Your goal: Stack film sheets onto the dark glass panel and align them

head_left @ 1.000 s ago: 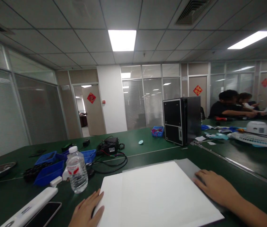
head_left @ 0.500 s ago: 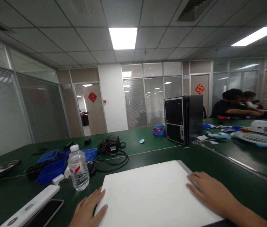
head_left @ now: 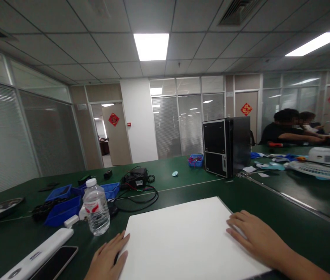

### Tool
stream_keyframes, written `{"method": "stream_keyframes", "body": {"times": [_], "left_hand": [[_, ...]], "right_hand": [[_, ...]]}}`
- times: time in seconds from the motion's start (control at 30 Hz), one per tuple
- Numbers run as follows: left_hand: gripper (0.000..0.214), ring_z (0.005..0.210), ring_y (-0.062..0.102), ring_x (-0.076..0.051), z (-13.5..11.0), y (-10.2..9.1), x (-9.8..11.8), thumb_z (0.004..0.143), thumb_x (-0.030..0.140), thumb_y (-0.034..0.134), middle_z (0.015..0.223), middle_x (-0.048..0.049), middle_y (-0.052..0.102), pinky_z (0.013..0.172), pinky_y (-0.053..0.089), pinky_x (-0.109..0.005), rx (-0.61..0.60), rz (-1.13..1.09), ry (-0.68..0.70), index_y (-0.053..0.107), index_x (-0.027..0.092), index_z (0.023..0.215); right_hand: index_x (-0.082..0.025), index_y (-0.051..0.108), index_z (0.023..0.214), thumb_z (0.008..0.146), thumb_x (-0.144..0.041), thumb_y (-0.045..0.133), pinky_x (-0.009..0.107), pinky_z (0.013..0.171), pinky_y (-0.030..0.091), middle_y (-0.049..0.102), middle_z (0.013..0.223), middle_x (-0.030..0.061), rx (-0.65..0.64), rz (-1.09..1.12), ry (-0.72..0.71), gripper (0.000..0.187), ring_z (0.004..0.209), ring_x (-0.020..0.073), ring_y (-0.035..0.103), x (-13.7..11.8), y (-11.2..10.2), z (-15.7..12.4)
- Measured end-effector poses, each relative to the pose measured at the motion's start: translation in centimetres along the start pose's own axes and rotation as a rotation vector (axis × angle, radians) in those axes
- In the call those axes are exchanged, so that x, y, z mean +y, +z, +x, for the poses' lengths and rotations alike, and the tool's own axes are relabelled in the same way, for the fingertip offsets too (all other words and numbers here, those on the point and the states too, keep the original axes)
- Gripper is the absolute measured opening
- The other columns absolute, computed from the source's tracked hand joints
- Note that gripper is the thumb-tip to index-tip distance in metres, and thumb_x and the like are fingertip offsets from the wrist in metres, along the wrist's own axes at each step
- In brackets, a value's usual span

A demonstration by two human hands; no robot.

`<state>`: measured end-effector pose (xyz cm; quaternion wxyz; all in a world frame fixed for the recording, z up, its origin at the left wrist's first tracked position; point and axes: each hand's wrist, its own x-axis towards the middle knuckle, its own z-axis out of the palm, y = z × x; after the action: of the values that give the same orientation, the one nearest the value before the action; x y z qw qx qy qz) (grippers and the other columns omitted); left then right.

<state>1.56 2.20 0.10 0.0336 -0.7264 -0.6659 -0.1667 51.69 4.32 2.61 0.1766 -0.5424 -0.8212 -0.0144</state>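
Observation:
A large white sheet (head_left: 182,241) lies flat on the dark green table (head_left: 284,217) right in front of me. My left hand (head_left: 106,258) rests at the sheet's left edge, fingers stretched out and touching it. My right hand (head_left: 254,235) lies flat on the sheet's right edge, fingers spread. Neither hand holds anything.
A water bottle (head_left: 95,208) stands left of the sheet, with a phone (head_left: 54,264) and a white device (head_left: 35,258) nearer me. Blue bins (head_left: 62,202), black cables (head_left: 137,190), a black computer case (head_left: 225,147) and a white keyboard (head_left: 318,170) lie farther back. People sit at far right.
The white sheet has slid to the right and now covers the grey layer that showed under it. My right hand has moved left with the sheet's edge.

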Motion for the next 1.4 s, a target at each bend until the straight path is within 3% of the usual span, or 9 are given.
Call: {"method": "stream_keyframes", "body": {"times": [0.33, 0.63, 0.77, 0.87, 0.97, 1.07, 1.17, 1.3, 1.4], "left_hand": [[0.048, 0.137, 0.054, -0.024, 0.1, 1.1, -1.4, 0.095, 0.030, 0.036, 0.145, 0.0031, 0.059, 0.115, 0.043, -0.046, 0.036, -0.017, 0.013, 0.063, 0.030, 0.136], [0.047, 0.134, 0.057, -0.028, 0.6, 1.3, -1.4, 0.092, 0.041, 0.045, 0.140, 0.0007, 0.063, 0.114, 0.042, -0.049, 0.065, -0.082, 0.019, 0.067, 0.028, 0.131], [0.050, 0.136, 0.054, -0.028, 0.4, 0.9, -1.2, 0.092, 0.041, 0.043, 0.144, 0.0012, 0.060, 0.114, 0.043, -0.050, 0.025, -0.041, 0.013, 0.064, 0.028, 0.135], [0.050, 0.137, 0.053, -0.027, 0.2, 0.7, -0.9, 0.094, 0.037, 0.038, 0.145, 0.0006, 0.058, 0.114, 0.043, -0.052, 0.018, -0.031, 0.027, 0.062, 0.027, 0.137], [0.048, 0.136, 0.054, -0.027, 0.0, 0.7, -0.8, 0.093, 0.035, 0.041, 0.144, 0.0015, 0.060, 0.113, 0.044, -0.053, 0.048, -0.028, 0.036, 0.062, 0.031, 0.136], [0.047, 0.134, 0.056, -0.028, 0.1, 1.0, -0.8, 0.092, 0.036, 0.044, 0.142, 0.0005, 0.062, 0.112, 0.045, -0.052, 0.077, -0.018, 0.056, 0.064, 0.031, 0.135], [0.048, 0.132, 0.058, -0.029, 0.3, 1.2, -1.0, 0.091, 0.036, 0.045, 0.141, -0.0013, 0.062, 0.110, 0.046, -0.052, 0.086, 0.000, 0.077, 0.065, 0.029, 0.134], [0.049, 0.131, 0.060, -0.029, 0.7, 1.5, -1.2, 0.091, 0.035, 0.044, 0.140, -0.0028, 0.063, 0.109, 0.047, -0.052, 0.087, 0.022, 0.091, 0.065, 0.027, 0.134], [0.049, 0.129, 0.061, -0.029, 0.9, 1.7, -1.4, 0.090, 0.034, 0.045, 0.139, -0.0024, 0.064, 0.109, 0.047, -0.051, 0.101, 0.022, 0.077, 0.067, 0.028, 0.133]], "right_hand": [[-0.031, 0.070, 0.118, 0.099, -0.061, 0.037, 0.053, 0.102, 0.044, 0.066, 0.129, 0.0079, -0.044, 0.043, -0.044, 0.049, 0.118, 0.0294, 0.058, -0.1, -0.4, -0.2], [-0.034, 0.068, 0.126, 0.097, -0.064, 0.037, 0.055, 0.109, 0.039, 0.064, 0.136, 0.0051, -0.080, 0.107, 0.033, 0.052, 0.124, 0.0293, 0.057, 0.3, -0.2, -0.1], [-0.027, 0.068, 0.129, 0.098, -0.060, 0.036, 0.057, 0.110, 0.037, 0.067, 0.131, 0.0081, 0.000, 0.036, 0.163, 0.055, 0.129, 0.0328, 0.053, 1.1, 0.3, 0.2], [-0.024, 0.068, 0.129, 0.096, -0.057, 0.041, 0.054, 0.108, 0.040, 0.068, 0.128, 0.0106, 0.026, 0.055, 0.251, 0.055, 0.124, 0.0332, 0.058, 1.6, 0.6, 0.2], [-0.025, 0.065, 0.133, 0.091, -0.057, 0.048, 0.050, 0.106, 0.042, 0.067, 0.131, 0.0088, 0.067, 0.210, 0.289, 0.055, 0.120, 0.0320, 0.061, 2.0, 0.9, 0.1], [-0.026, 0.063, 0.135, 0.084, -0.053, 0.059, 0.049, 0.105, 0.043, 0.072, 0.122, 0.0074, 0.129, 0.591, 0.402, 0.058, 0.116, 0.0323, 0.064, 2.9, 1.2, 0.3], [-0.022, 0.060, 0.133, 0.079, -0.042, 0.060, 0.045, 0.095, 0.051, 0.075, 0.114, 0.0085, 0.157, 0.919, 0.485, 0.057, 0.107, 0.0304, 0.069, 4.0, 1.6, 0.7], [-0.021, 0.062, 0.125, 0.063, -0.026, 0.057, 0.040, 0.074, 0.059, 0.071, 0.124, 0.0121, 0.174, 1.098, 0.486, 0.062, 0.102, 0.0304, 0.072, 4.8, 1.3, 1.0], [-0.023, 0.065, 0.123, 0.062, -0.028, 0.066, 0.040, 0.074, 0.061, 0.066, 0.133, 0.0125, 0.206, 1.191, 0.460, 0.061, 0.106, 0.0322, 0.070, 4.3, 0.5, 1.0]]}}
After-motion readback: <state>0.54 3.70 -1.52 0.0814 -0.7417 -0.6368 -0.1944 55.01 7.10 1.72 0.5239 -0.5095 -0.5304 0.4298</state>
